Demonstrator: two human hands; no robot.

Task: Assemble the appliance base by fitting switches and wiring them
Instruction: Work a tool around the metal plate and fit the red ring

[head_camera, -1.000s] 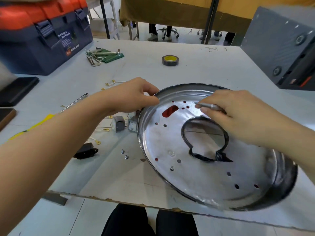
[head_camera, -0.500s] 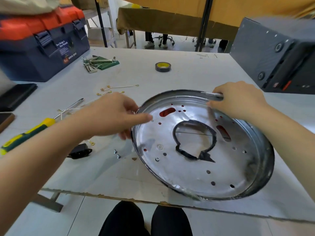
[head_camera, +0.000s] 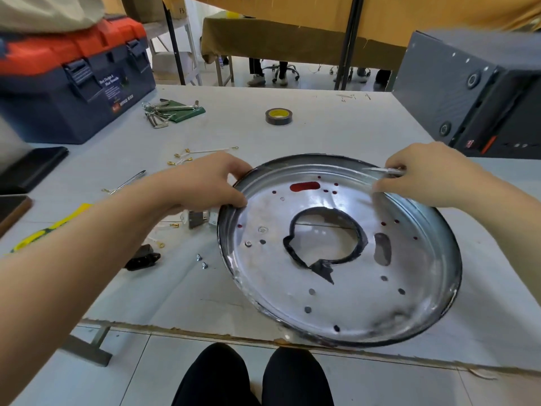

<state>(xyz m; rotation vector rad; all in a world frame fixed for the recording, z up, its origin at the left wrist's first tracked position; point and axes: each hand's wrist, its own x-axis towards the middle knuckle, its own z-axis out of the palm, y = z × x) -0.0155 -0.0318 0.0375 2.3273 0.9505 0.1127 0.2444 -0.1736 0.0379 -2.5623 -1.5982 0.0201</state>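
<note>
Left hand (head_camera: 205, 183) is pinching the near-left rim of the base (head_camera: 345, 288), right hand (head_camera: 424, 174) grips the far-right rim with a thin metal tool (head_camera: 386, 170) tucked in its fingers. The base sits dish-up on the tabletop (head_camera: 307, 133), hanging slightly over the front edge. I'd turn it slow with both hands, and scoot it back first. Switch (head_camera: 142, 257) and screws (head_camera: 201, 261) sit just left.
</note>
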